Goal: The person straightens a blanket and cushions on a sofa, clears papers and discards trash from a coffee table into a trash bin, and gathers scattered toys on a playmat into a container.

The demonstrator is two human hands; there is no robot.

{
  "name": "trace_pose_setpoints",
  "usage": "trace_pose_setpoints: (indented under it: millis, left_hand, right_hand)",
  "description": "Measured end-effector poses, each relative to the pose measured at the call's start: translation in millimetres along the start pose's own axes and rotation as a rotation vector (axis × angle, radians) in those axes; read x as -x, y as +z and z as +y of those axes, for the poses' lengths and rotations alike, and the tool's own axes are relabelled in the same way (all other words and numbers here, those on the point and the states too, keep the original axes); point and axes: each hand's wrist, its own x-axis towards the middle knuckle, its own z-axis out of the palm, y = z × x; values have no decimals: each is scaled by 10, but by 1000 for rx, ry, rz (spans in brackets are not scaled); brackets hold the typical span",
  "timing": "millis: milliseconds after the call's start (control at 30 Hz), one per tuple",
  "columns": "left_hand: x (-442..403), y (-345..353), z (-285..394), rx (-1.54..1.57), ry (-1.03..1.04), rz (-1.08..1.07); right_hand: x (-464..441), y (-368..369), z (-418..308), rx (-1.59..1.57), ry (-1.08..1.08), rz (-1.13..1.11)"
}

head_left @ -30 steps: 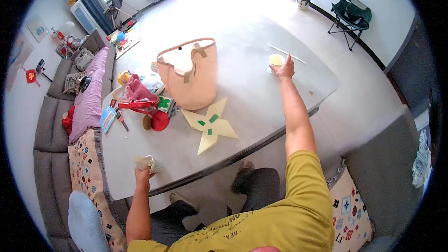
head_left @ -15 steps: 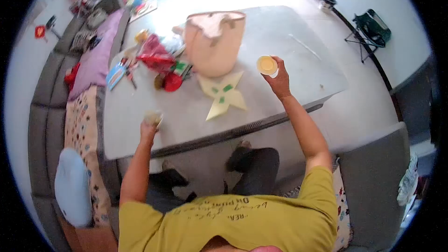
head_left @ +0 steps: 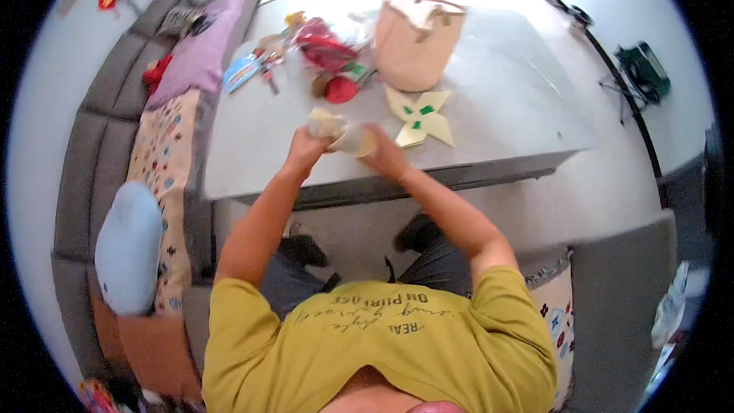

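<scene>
My left hand [head_left: 307, 147] is closed around a pale, whitish thing [head_left: 325, 121], blurred, so its kind is unclear. Facing it, my right hand [head_left: 384, 153] grips a white cup [head_left: 353, 141] with a yellowish round end. The two held things meet or overlap between my hands, above the table's near edge; whether they touch I cannot tell. Just right of them lies a pale yellow paper pinwheel shape [head_left: 419, 116] with green patches. Behind it stands a peach-coloured bag [head_left: 419, 46] with a white patch and a brown strap at its top.
On the grey table [head_left: 505, 92] sit a red plastic-wrapped bundle [head_left: 323, 44], a red round piece [head_left: 341, 89] and a blue packet [head_left: 241, 73]. A sofa with a light blue cushion [head_left: 130, 248] is at left. A folding chair [head_left: 644, 73] stands at far right.
My right hand has swung left and nearer with the cup. My left hand has moved right and forward, bringing both held things together. The camera view has shifted too.
</scene>
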Motion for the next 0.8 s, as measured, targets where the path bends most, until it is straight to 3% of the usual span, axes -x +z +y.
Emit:
trace_pose_setpoints:
  millis: [67,167,267,300,400,433,533,633,700,733,767,800]
  left_hand:
    - [-126,30,-153,-150,7,-29]
    - [-407,66,-581,-333,142,-41]
    - [-490,279,-702,-515,270,165]
    - [-476,320,-681,-345,-11,97]
    - [-449,405,-522,25,-291,-80]
    - [-462,428,-513,31,-277,-75]
    - [-486,471,-518,48,-237,-53]
    - [-548,527,-545,14,-204,-33]
    - [-548,574,-506,31,-213,-9]
    - [-554,587,-486,39,-216,7]
    - [-601,595,-492,27,-235,10]
    - [-605,644,-454,18,-228,23]
  right_hand:
    - [-16,189,226,151,-148,72]
    - [-41,147,166,1,-95,-17]
    - [-75,59,44,-121,-35,-30]
    - [-80,82,120,-138,9,-18]
    - [-49,-7,415,-45,-31,64]
    - [-4,-130,509,11,-63,117]
    - [155,-854,659,-2,-1,299]
    - [378,-1739,1456,313,176,676]
    - [646,-2497,1954,553,153,939]
    - [806,-2825,2172,418,300,1039]
    - [987,-3141,2436,857,382,1049]
    - [1126,-3396,2629,1035,439,1069]
